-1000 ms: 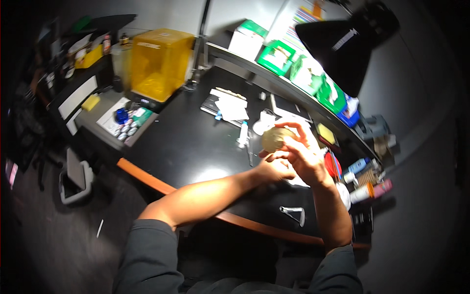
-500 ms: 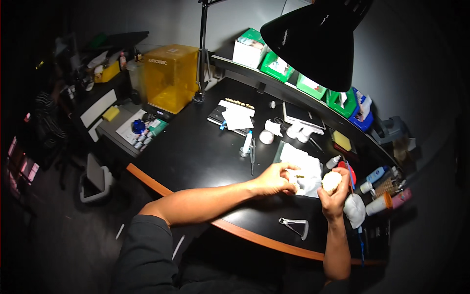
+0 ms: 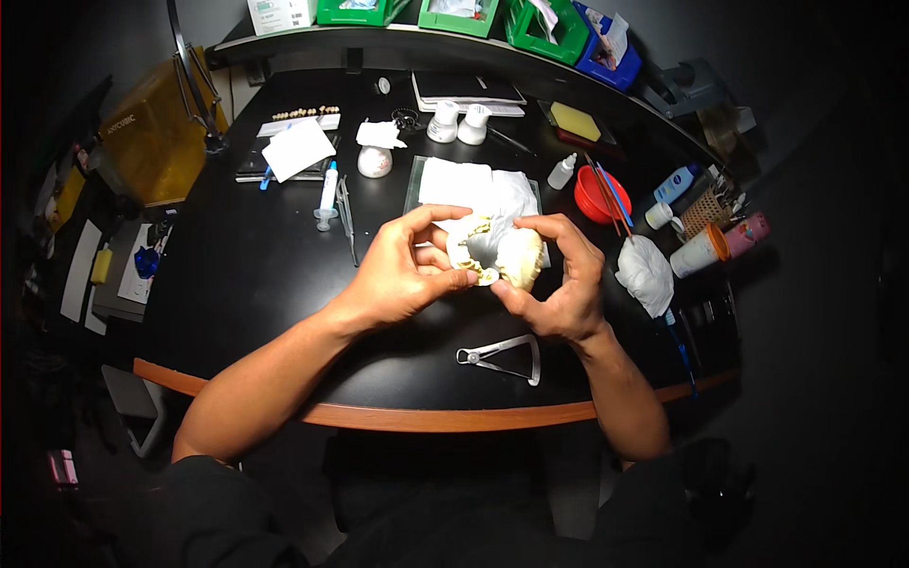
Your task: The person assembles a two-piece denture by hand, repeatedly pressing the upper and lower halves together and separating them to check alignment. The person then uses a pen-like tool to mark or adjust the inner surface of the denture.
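Note:
Over the black desk my left hand (image 3: 398, 270) grips a cream, horseshoe-shaped dental cast (image 3: 460, 250) between thumb and fingers. A second, rounder cream dental cast (image 3: 522, 258) is pinched in my right hand (image 3: 571, 289). The two casts are side by side, very close; whether they touch I cannot tell. Behind them white tissue (image 3: 457, 184) lies on a glass-like plate. Nearer the desk's front edge rests a metal caliper (image 3: 474, 360). A syringe (image 3: 329, 194) and metal tweezers (image 3: 347, 220) lie to the left of my hands.
Farther back stand white jars (image 3: 443, 124), a small dropper bottle (image 3: 561, 171) and a card with a row of teeth (image 3: 301, 121). To the right are a red bowl (image 3: 589, 197), a white cloth bundle (image 3: 645, 275) and upright bottles (image 3: 699, 257). Green bins (image 3: 547, 33) line the rear shelf.
My view has swung right and down toward the desk. My hands, apart before, have come together, bringing the two dental casts side by side.

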The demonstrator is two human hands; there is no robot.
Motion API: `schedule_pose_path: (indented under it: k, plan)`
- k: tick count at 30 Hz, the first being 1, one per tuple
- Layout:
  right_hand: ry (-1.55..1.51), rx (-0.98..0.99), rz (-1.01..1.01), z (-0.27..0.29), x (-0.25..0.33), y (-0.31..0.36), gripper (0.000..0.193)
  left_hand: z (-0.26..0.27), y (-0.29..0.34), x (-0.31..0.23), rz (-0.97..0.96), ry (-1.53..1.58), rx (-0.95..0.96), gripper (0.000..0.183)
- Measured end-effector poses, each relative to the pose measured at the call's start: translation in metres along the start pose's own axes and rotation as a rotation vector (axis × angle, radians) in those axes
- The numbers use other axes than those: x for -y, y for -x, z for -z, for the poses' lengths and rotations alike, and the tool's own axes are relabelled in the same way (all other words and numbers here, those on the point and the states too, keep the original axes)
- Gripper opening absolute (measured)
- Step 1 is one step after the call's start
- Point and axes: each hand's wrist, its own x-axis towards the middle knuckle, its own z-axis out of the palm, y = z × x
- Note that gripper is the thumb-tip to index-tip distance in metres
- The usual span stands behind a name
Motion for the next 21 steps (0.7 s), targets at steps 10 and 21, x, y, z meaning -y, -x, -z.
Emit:
schedule_pose_path:
  k: [10, 21]
  plan:
    - [-0.286, 0.179, -0.034, -0.008, -0.015, 0.006, 0.069, -0.007, 0.008, -0.004, 0.006, -0.041, -0.022, 0.067]
    - [-0.442, 0.272, -0.177, -0.011, -0.016, 0.009, 0.076, -0.010, 0.009, -0.006, -0.046, -0.159, 0.018, 0.065]
